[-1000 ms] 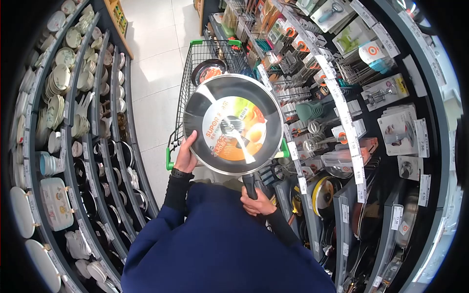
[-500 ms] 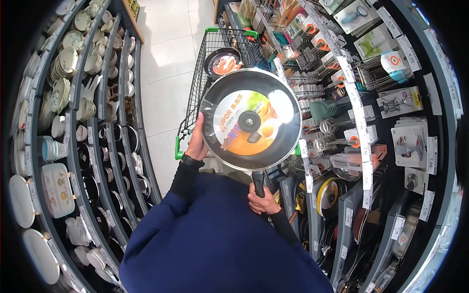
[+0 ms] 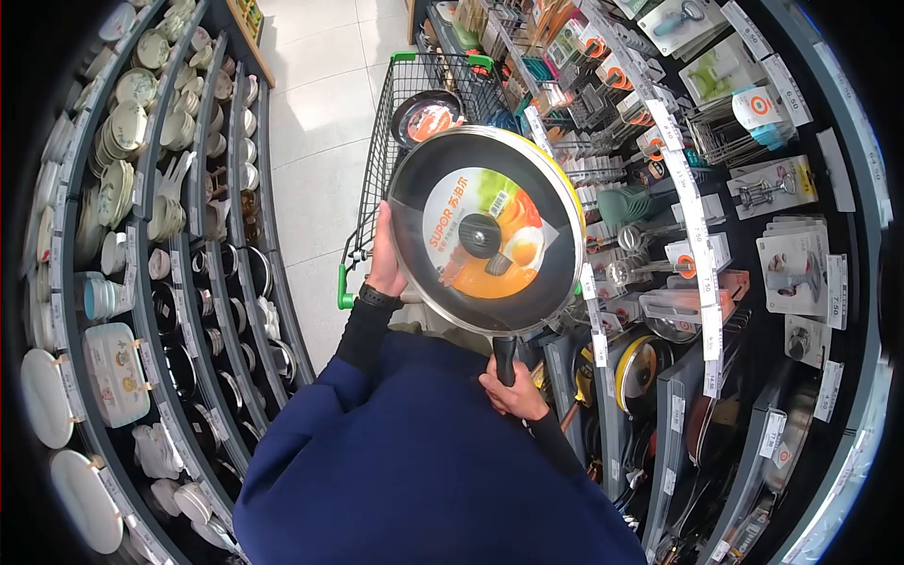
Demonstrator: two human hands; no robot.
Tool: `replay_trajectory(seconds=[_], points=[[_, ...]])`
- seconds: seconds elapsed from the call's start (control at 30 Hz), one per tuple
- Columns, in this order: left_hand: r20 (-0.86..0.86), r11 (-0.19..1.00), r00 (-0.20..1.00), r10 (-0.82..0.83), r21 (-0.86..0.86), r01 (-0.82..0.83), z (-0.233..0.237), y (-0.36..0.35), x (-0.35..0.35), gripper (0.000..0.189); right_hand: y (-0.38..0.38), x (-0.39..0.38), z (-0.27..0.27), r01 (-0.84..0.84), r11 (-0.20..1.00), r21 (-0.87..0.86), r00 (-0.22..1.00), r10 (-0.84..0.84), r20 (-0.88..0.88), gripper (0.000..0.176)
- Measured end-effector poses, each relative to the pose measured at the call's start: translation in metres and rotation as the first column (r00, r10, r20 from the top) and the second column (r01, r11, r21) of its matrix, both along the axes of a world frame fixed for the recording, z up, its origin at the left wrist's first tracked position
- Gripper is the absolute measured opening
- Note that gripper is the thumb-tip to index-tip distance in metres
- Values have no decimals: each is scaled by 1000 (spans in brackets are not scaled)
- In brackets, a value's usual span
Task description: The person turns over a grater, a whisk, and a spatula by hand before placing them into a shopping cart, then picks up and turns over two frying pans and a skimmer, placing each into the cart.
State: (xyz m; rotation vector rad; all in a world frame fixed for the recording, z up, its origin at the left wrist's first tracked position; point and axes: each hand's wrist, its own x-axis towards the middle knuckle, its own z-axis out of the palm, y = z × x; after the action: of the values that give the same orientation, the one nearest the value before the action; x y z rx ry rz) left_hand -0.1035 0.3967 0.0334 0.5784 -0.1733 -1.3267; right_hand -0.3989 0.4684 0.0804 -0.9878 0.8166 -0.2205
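Note:
A large dark frying pan (image 3: 414,226) with a clear lid, a black knob and a round printed label faces up in front of me; a yellow edge shows on its right side. My left hand (image 3: 384,252) supports the pan's left rim, its fingers partly hidden beneath. Lower down, my right hand (image 3: 515,393) is wrapped round the black handle. Beyond the pan, a shopping cart (image 3: 384,141) with green corners holds a smaller black pan (image 3: 427,118) with a printed label.
Shelves of plates and bowls (image 3: 127,125) line the left side. On the right, racks carry packaged kitchen tools (image 3: 794,268), price strips and pans, including a yellow-rimmed one (image 3: 640,372). A tiled floor (image 3: 315,122) runs between the shelves and the cart.
The pan has tilted, so its yellow right side now shows and the glare on the lid has faded. My left hand has shifted slightly up and my right hand slightly down.

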Motion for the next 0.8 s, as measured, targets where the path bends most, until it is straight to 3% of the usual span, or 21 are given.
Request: replay_trajectory(seconds=[0.03,0.1,0.13,0.23,0.3,0.47,0.63,0.8], points=[[4,1000,1000,1,1,-1,-6,-4,1,61,0,-1,0,-1,1000,1,1000,1,4,28],[47,993,994,-96,79,92,-17,-13,4,55,2,-4,0,-10,977,-212,984,-27,-175,32],[38,994,994,-106,24,105,-21,-16,3,50,3,-4,1,-11,977,-213,985,-26,-169,32],[-89,996,992,-84,-3,84,-20,-17,-2,53,8,1,8,-94,707,-700,931,-187,-313,27],[-207,1000,978,-5,18,9,-12,-14,-12,57,8,5,15,-93,696,-712,919,-216,-331,27],[-281,998,959,-25,-57,9,-8,-18,-26,56,6,12,19,-24,628,-778,912,-306,-274,30],[-348,986,936,-60,-166,2,1,-28,-48,56,11,7,0,-87,568,-818,888,-328,-322,27],[-452,943,884,-120,-329,-40,19,-52,-81,55,12,9,-1,-24,661,-750,907,-301,-295,36]])
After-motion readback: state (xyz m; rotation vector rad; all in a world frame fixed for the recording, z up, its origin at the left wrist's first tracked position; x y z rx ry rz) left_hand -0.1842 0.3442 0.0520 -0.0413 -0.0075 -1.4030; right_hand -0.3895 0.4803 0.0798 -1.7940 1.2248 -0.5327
